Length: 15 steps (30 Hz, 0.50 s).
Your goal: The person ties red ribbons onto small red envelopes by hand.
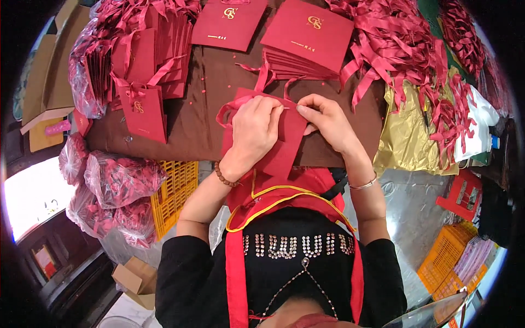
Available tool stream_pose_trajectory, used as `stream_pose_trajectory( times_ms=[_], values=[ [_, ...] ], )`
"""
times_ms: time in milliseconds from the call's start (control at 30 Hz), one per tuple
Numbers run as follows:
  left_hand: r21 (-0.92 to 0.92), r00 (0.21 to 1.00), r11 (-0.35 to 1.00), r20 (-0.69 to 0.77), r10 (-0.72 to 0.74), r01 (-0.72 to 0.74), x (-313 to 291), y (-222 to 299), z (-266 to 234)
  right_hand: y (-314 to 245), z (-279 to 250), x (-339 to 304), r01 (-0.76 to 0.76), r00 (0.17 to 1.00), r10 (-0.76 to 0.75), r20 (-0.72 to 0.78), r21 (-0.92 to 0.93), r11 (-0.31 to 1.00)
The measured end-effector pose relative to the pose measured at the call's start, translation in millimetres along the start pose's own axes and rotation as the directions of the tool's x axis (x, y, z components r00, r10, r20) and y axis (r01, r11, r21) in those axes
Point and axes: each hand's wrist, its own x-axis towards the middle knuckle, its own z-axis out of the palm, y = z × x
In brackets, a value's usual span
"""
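A red paper gift bag [285, 148] lies at the near edge of the brown-covered table, in front of my body. Over its upper left part, my left hand [255, 127] is closed in a pinch; a small pale tip shows at its fingertips, too small to name. Red ribbon [223, 116] loops out beside that hand, and more ribbon rises above the bag's top edge. At the bag's upper right edge my right hand [328, 121] is closed, with thumb and forefinger gripping the edge. Some of its fingers are hidden behind the bag.
Stacked red bags [306, 33] lie beyond my hands. Upright bags [143, 112] stand at the left, beside plastic wrap. Loose red ribbons [396, 44] heap at the right near gold wrapping [407, 131]. Bagged red goods [123, 180] and a yellow crate [174, 191] sit below left.
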Motion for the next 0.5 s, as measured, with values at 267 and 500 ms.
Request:
stream_pose_trajectory(
  times_ms=[267,500],
  values=[
    [0.083,0.998,0.995,0.005,0.059,-0.059,-2.0,3.3,-2.0,0.9,1.9,0.8,0.003,1.000,-0.003,0.017,0.005,1.000],
    [0.260,0.988,0.953,0.043,0.146,-0.153,-3.0,11.9,-4.4,-0.7,2.9,-2.6,0.008,1.000,-0.008,0.010,-0.010,1.000]
  ],
)
